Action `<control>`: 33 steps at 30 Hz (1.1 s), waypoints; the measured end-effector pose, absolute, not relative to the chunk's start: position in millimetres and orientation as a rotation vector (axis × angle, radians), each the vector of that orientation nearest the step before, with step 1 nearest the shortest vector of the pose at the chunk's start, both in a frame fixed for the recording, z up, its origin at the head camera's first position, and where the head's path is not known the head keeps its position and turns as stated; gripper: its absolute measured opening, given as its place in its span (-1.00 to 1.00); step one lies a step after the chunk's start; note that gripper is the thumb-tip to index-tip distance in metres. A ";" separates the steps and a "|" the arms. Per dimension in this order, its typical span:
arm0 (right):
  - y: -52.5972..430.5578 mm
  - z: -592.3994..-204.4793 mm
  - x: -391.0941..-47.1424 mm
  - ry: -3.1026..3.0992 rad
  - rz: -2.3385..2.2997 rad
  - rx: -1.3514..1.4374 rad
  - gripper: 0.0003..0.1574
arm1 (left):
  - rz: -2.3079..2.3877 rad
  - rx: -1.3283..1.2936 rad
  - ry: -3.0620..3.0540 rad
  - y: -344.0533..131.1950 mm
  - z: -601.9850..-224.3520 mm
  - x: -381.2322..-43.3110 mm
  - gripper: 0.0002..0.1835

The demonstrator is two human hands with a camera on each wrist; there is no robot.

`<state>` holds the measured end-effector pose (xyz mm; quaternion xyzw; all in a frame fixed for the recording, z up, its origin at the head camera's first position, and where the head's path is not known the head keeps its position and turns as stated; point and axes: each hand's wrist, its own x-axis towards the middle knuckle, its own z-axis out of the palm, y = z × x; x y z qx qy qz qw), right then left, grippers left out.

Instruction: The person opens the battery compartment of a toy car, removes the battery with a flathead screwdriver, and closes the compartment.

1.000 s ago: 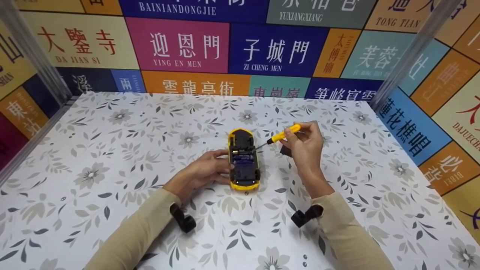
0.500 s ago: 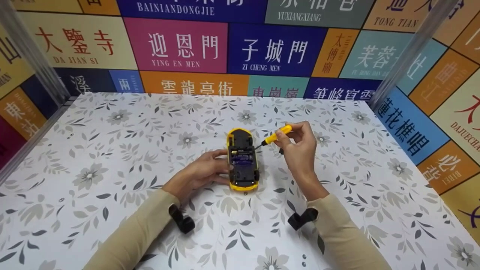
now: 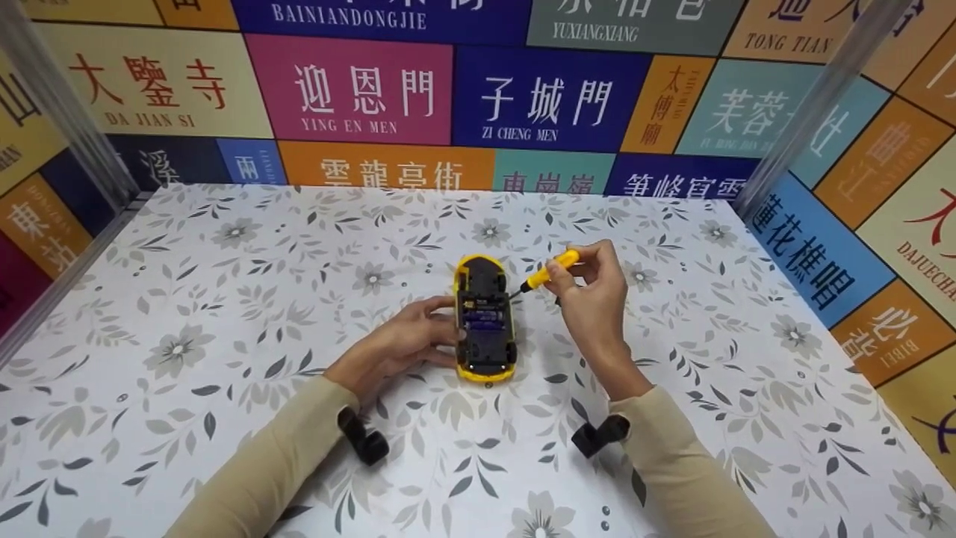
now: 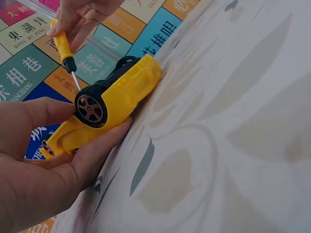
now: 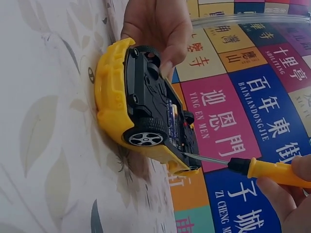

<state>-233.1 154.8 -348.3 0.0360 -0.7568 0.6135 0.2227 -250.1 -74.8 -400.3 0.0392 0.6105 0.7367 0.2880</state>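
Note:
A yellow toy car (image 3: 485, 359) lies upside down, its black underside facing up. In the right wrist view its battery compartment is uncovered, with purple-blue batteries (image 5: 173, 119) inside. My left hand (image 3: 407, 336) grips the car from the left; in the left wrist view the thumb is by a wheel (image 4: 91, 108) and fingers pass underneath. My right hand (image 3: 594, 299) holds a yellow-handled screwdriver (image 3: 549, 270) between thumb and fingers. Its metal shaft (image 5: 206, 158) slants down to the compartment's right edge. Below my right fingers a small dark piece shows, mostly hidden.
Under the car is a white table (image 3: 261, 299) with a grey floral print. Coloured panels (image 3: 351, 90) with lettering stand behind and at both sides. Clear upright posts (image 3: 803, 97) mark the back corners. Black wrist mounts (image 3: 362, 437) sit on both sleeves.
My right hand has shifted left with the screwdriver, bringing its handle nearer the car. The dark piece below that hand is now more hidden. My left hand and the car have barely moved.

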 end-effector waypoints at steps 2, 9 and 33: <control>151.7 -348.7 -230.8 -2.127 1.634 0.131 -0.71 | 1.965 0.105 1.642 -74.3 -399.9 -249.6 -0.23; 142.8 -348.6 -227.7 -2.203 1.422 0.185 -0.75 | 1.945 0.096 1.667 -73.2 -398.0 -249.8 -0.25; 185.2 -361.2 -260.5 -1.918 2.260 -0.435 -0.77 | 1.941 0.079 1.617 -76.5 -400.9 -252.4 -0.24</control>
